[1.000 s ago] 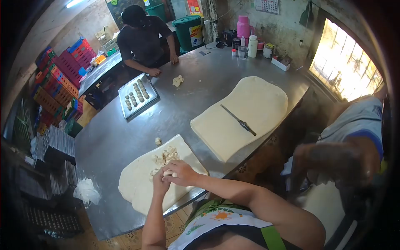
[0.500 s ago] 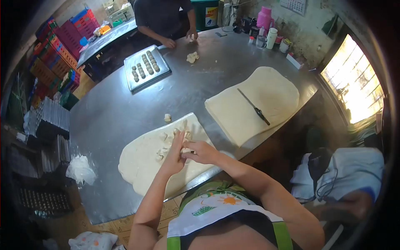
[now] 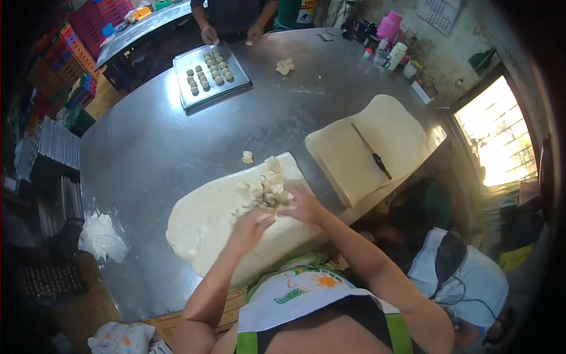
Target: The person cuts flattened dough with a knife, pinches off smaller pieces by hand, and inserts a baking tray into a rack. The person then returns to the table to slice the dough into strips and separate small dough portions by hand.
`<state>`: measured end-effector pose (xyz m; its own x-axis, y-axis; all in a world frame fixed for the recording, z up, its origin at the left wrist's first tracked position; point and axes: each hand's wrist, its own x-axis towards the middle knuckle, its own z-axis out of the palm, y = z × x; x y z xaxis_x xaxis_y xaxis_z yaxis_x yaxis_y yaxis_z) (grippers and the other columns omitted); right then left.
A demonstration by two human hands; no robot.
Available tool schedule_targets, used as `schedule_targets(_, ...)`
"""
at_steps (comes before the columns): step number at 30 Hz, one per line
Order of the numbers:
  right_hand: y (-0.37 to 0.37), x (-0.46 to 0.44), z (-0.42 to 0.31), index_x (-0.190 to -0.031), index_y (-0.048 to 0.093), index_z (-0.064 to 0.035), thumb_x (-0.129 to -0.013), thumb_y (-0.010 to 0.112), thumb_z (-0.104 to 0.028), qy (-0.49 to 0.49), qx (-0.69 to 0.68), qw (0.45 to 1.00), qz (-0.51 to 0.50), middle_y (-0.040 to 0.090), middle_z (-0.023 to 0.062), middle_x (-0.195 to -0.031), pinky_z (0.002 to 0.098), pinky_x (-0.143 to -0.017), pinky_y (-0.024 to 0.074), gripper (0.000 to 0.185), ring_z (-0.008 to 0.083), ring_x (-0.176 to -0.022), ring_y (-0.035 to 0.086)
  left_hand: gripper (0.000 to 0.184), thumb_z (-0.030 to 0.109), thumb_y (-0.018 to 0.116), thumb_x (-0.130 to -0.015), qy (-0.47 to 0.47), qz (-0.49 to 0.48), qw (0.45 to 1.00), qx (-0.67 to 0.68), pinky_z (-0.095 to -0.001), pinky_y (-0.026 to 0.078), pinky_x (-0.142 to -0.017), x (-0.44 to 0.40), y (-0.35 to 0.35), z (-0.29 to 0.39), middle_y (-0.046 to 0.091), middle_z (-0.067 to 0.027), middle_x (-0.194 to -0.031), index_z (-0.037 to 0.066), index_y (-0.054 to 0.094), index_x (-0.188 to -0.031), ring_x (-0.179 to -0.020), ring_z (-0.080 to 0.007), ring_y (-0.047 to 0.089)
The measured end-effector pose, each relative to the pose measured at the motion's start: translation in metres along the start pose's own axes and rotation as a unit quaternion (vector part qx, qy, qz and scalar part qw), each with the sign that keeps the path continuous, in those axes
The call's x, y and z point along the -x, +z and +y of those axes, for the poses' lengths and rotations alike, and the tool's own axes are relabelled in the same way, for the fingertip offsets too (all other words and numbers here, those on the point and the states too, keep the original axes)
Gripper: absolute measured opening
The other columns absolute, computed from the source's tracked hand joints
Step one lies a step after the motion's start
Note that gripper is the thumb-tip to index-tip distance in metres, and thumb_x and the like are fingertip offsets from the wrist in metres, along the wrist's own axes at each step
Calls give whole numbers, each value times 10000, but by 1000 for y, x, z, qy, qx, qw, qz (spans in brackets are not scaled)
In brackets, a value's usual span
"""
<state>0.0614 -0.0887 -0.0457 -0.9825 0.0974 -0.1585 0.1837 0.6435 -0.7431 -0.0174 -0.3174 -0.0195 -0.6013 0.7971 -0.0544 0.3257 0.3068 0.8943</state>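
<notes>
A large folded slab of pale dough (image 3: pixel 203 215) lies on the metal table in front of me. A heap of small torn dough pieces (image 3: pixel 265 192) rests on top of it. My left hand (image 3: pixel 250 229) is at the near edge of the heap, fingers loosely bent and apart, thumb to the right. On the heap's right side, my right hand (image 3: pixel 303 205) is slightly blurred, its fingers spread toward the pieces. Neither hand visibly grips a piece. One loose dough piece (image 3: pixel 247 157) sits on the table just beyond the slab.
A second folded dough slab (image 3: pixel 348 153) lies to the right with a long knife (image 3: pixel 377 158) on it. Across the table, a person's hands (image 3: pixel 209 35) are near a tray (image 3: pixel 197 106) of dough balls. Flour (image 3: pixel 103 236) is piled at the left; bottles (image 3: pixel 396 56) stand far right.
My hands have come apart from being pressed together above the slab; the heap of pieces now shows between them. The other person's hand has moved to the tray, which holds more dough balls.
</notes>
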Motion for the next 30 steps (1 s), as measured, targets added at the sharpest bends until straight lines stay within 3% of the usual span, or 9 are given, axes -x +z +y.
schedule_targets(4, 7, 15, 17, -1409, 397, -33, -702, 823, -316, 15, -4, 1000, 22, 473, 233, -1335, 434, -981, 449, 872, 389, -1152, 536, 635, 224, 802, -738, -200, 71, 969, -129, -452, 504, -873, 28, -14, -70, 412, -305, -1344, 13, 445, -1220, -1058, -433, 582)
schedule_targets(8, 37, -44, 21, -1447, 351, -40, -670, 837, -313, -21, 91, 991, 96, 437, 232, -1378, 446, -1000, 442, 957, 396, -1201, 497, 749, 242, 832, -695, -17, 131, 969, -209, -484, 494, -923, -48, 3, -110, 158, -332, -1468, 3, 362, -1227, -1077, -475, 553)
schedule_targets(15, 25, -203, 57, -1480, 282, -108, -603, 887, -338, -67, 103, 991, 55, 508, 230, -1318, 454, -940, 493, 1090, 418, -1050, 613, 739, 170, 830, -617, -52, -6, 999, -5, -420, 487, -919, -230, -61, -131, 565, -203, -1164, 3, 398, -1193, -1086, -365, 584)
schedule_targets(17, -29, -230, 36, -1494, 247, -87, -623, 886, -252, -102, 94, 974, 179, 576, 208, -1250, 423, -917, 506, 1092, 383, -1070, 616, 668, 78, 805, -645, -55, -2, 985, 161, -388, 511, -873, -271, -93, -70, 575, -157, -1168, 29, 399, -1174, -1098, -309, 584)
schedule_targets(22, -112, -252, -35, -1491, 286, -46, -778, 664, 45, -184, -379, 818, 391, 607, 99, -1112, 302, -824, 510, 812, 185, -965, 610, 629, -43, 748, -700, 4, 56, 941, 335, -334, 530, -841, -299, -122, -5, 580, -121, -1207, 46, 364, -1190, -1098, -262, 576)
schedule_targets(24, -109, -239, 7, -1447, 344, -49, -793, 613, 60, -194, -172, 888, 379, 575, 74, -1043, 292, -812, 500, 716, 164, -909, 582, 643, -38, 747, -724, 46, 107, 903, 413, -359, 532, -825, -280, -101, -26, 527, -146, -1265, 41, 339, -1214, -1078, -260, 568)
schedule_targets(25, -104, -229, 28, -1402, 402, -52, -807, 563, 76, -187, 40, 918, 347, 543, 48, -973, 281, -800, 490, 630, 143, -854, 554, 672, -3, 772, -712, -9, 110, 918, 381, -366, 530, -831, -279, -83, -61, 463, -167, -1329, 29, 334, -1221, -1098, -282, 557)
schedule_targets(27, -52, -186, 35, -1207, 519, -59, -815, 538, 60, -129, -176, 931, 291, 485, 15, -864, 263, -739, 464, 411, 121, -782, 498, 741, 59, 813, -677, -76, 72, 986, 131, -380, 523, -837, -270, -64, -112, 409, -208, -1373, 4, 327, -1233, -1150, -324, 534)
schedule_targets(30, -11, -85, 37, -957, 618, -21, -845, 662, -101, 6, -76, 994, 78, 648, 79, -792, 307, -626, 481, 145, 114, -694, 576, 791, 108, 840, -638, -92, 112, 978, -149, -384, 513, -819, -245, -26, -125, 484, -241, -1234, -19, 335, -1234, -1106, -346, 557)
